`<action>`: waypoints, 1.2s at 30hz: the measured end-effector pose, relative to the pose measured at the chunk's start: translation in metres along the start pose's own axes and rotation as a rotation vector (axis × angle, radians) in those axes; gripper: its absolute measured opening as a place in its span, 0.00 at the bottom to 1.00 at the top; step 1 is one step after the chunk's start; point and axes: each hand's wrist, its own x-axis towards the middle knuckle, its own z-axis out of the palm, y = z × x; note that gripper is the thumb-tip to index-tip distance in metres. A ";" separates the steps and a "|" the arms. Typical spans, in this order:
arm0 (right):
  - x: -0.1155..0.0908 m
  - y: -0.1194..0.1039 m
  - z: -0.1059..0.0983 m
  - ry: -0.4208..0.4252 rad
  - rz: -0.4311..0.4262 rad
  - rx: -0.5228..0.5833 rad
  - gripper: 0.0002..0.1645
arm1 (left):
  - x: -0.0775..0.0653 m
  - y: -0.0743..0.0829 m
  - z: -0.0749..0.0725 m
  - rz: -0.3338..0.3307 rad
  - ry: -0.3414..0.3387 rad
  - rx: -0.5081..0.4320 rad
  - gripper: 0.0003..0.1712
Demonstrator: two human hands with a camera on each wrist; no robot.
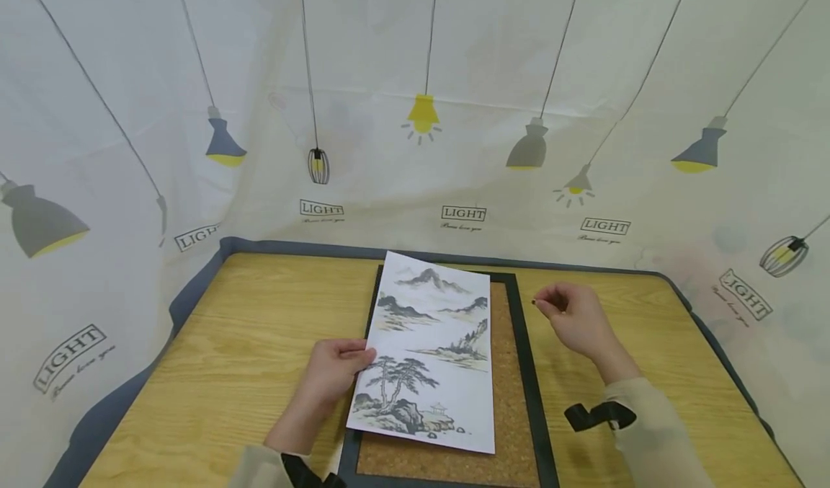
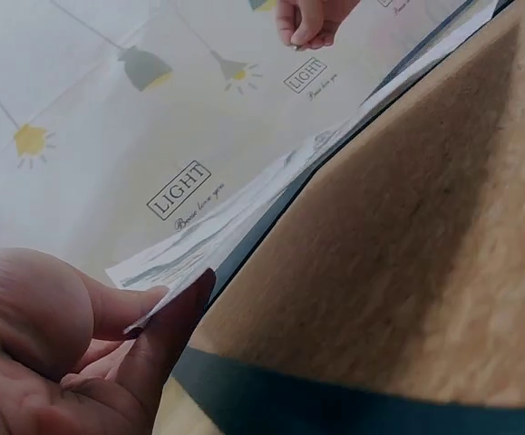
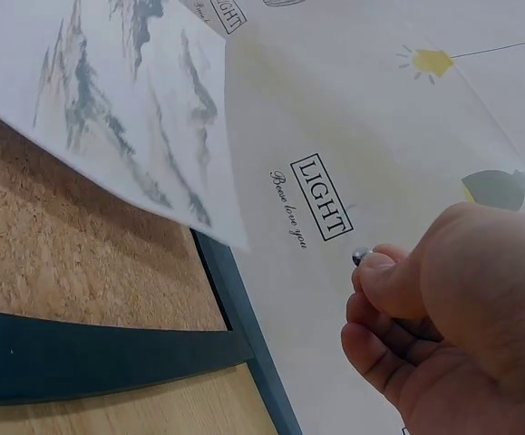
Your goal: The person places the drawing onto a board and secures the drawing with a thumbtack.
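My left hand (image 1: 331, 373) pinches the left edge of a white sheet of paper (image 1: 447, 394) printed with an ink landscape of mountains and pine trees. In the left wrist view, the thumb and a finger grip the paper's edge (image 2: 171, 294). The sheet is lifted and slightly tilted over a black-framed cork board (image 1: 512, 373), hiding much of it. To the right of the board, my right hand (image 1: 577, 322) is raised. Between its thumb and forefinger it pinches a small shiny silver thumbtack (image 3: 362, 257), whose point is hidden.
The board lies on a wooden table (image 1: 259, 308) with a dark blue edge (image 1: 292, 247) at the back. A white cloth (image 1: 376, 171) printed with hanging lamps and the word LIGHT rises around the table. Dark straps (image 1: 599, 416) circle both wrists.
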 end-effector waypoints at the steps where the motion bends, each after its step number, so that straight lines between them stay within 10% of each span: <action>1: 0.001 0.000 0.001 -0.003 0.002 0.003 0.04 | -0.001 0.000 0.002 0.002 -0.001 0.003 0.19; 36: 0.056 -0.016 0.059 -0.175 0.023 0.140 0.07 | -0.010 -0.006 0.036 -0.002 -0.031 0.040 0.17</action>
